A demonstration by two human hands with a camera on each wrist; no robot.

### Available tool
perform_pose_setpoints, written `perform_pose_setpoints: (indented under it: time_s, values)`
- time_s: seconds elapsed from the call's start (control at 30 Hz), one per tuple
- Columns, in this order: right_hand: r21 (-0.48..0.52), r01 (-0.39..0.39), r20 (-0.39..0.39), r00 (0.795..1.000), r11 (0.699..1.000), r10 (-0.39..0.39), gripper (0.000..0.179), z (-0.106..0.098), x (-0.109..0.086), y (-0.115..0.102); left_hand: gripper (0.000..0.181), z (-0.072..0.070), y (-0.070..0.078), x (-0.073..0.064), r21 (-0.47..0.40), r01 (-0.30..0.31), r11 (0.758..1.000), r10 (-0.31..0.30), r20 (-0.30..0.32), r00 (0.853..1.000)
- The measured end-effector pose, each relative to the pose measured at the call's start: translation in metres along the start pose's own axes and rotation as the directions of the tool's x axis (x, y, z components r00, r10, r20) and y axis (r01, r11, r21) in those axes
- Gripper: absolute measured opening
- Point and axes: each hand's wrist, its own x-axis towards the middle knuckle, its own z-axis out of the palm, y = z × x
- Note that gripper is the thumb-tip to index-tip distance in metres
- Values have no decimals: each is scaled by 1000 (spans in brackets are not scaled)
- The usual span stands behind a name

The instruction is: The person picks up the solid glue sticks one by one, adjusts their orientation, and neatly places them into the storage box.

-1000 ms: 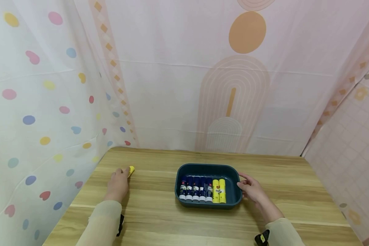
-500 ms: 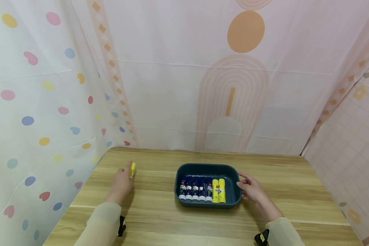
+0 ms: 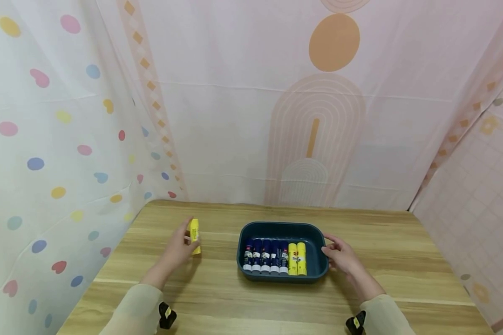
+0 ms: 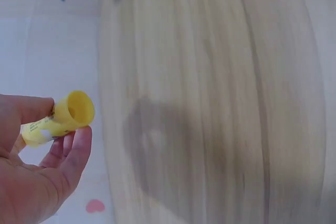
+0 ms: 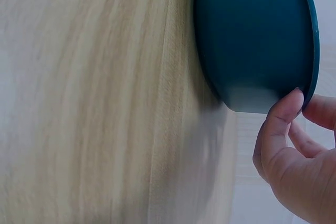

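My left hand [image 3: 177,249] holds a yellow glue stick [image 3: 195,236] between thumb and fingers, left of the bin. In the left wrist view the glue stick [image 4: 58,121] is raised above the table, and its open-looking round end faces the camera. My right hand [image 3: 344,256] pinches the right rim of a dark teal plastic bin [image 3: 282,279]. Inside the bin, several dark blue glue sticks with white ends [image 3: 266,256] lie side by side. Two yellow glue sticks [image 3: 297,259] lie to the right of them. The right wrist view shows thumb and fingers on the rim [image 5: 313,35].
The bin stands on a wood-grain table [image 3: 218,307]. Behind the table hangs a pale pink patterned curtain [image 3: 226,139], and a dotted curtain [image 3: 67,163] hangs at the left. Inside the bin, bare floor lies right of the yellow glue sticks.
My left hand has lifted the yellow glue stick off the table at the left and brought it rightward, turned more upright. The right hand stays on the bin's rim.
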Motion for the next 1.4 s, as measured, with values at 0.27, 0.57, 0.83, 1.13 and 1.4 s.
perform_pose_setpoints:
  time_s: [0.27,0.57,0.83,1.13,1.4]
  values:
    - [-8,5,5,1000,1000,-5,49,-1,1,1,77,11,25,-3,-236,122,964,-108,73,991]
    - [13,-3,16,1000,1000,3,49,-1,0,-1,76,23,58,0,-336,128,933,-98,107,989]
    - [23,-4,31,1000,1000,3,49,-1,0,-2,73,56,101,2,-394,110,913,-67,120,990]
    - [27,-8,37,999,1000,7,50,1,-2,-2,71,101,134,0,-411,108,905,-18,217,976]
    - [40,-12,43,999,999,11,50,0,-1,-2,72,134,159,-3,-300,122,946,-46,249,967]
